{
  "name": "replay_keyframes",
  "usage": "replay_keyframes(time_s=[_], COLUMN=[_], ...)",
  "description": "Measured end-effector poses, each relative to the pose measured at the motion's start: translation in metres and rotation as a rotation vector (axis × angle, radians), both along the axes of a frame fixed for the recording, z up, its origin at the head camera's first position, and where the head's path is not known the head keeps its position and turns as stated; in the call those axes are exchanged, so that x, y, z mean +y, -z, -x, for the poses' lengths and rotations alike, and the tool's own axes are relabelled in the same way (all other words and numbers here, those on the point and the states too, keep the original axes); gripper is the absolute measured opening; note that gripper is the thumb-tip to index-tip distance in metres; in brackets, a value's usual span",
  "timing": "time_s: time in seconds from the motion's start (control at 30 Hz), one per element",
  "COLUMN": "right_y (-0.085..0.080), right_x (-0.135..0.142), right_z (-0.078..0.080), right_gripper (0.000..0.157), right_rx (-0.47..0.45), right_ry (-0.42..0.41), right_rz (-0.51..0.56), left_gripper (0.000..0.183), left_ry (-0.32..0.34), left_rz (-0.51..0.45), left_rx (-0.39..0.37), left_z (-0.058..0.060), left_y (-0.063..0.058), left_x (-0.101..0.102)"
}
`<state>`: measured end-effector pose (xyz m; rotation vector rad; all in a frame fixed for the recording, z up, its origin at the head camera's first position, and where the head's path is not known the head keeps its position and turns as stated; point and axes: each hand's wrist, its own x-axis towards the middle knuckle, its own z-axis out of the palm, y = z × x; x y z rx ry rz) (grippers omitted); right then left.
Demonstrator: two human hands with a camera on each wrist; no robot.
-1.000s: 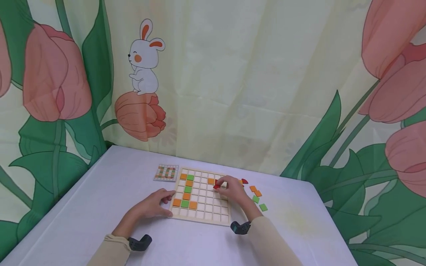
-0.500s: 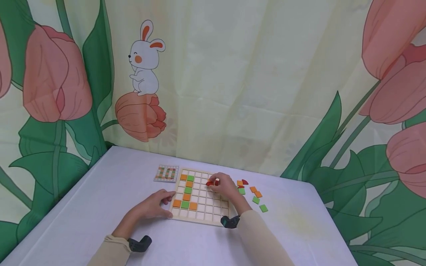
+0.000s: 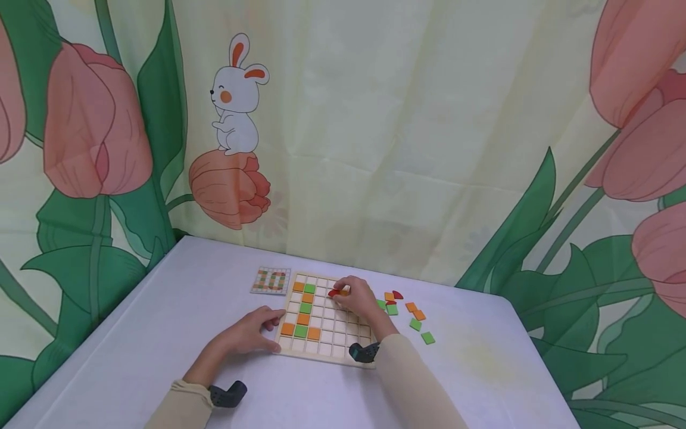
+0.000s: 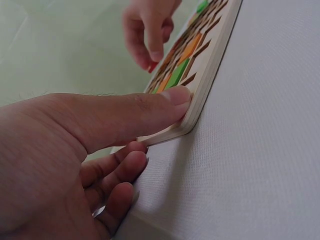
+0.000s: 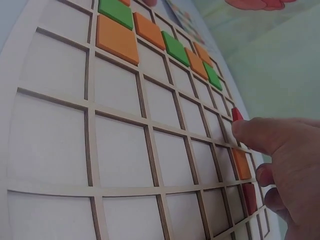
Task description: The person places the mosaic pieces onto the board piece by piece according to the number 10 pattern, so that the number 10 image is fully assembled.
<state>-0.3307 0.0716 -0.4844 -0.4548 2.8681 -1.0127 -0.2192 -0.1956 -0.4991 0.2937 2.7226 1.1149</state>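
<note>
A wooden grid board (image 3: 326,350) lies on the table, with orange and green square tiles set in its left cells. My right hand (image 3: 358,296) is over the board's far side, pinching a red curved-edge tile (image 5: 237,114) at a cell of the far row. Beside that cell sit an orange tile (image 5: 241,164) and another red tile (image 5: 249,199), partly covered by the hand in the head view. My left hand (image 3: 248,331) rests at the board's left edge. Its thumb (image 4: 172,102) presses the near corner, and the other fingers lie loosely bent beside the edge.
A small pattern card (image 3: 271,280) lies behind the board's far left corner. Right of the board are loose tiles, including a red one (image 3: 397,295), an orange one (image 3: 411,307) and a green one (image 3: 428,338). A printed curtain (image 3: 375,149) hangs behind the table.
My right hand has moved left along the board's far row with the red tile, uncovering loose tiles at the right. The left hand stays at the board's edge.
</note>
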Motion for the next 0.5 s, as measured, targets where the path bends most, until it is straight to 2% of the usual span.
replay_keyframes(time_s=[0.23, 0.5], right_y=[0.0036, 0.0047], right_x=[-0.0044, -0.0081], right_z=[0.0022, 0.006], right_gripper=[0.025, 0.022], right_rx=[-0.047, -0.027], right_ry=[0.031, 0.02], right_rz=[0.013, -0.016], left_gripper=[0.082, 0.082], left_ry=[-0.009, -0.014], left_rz=[0.003, -0.002], left_rx=[-0.007, -0.007], left_z=[0.0012, 0.0009], left_y=[0.0015, 0.0025], left_x=[0.0004, 0.0013])
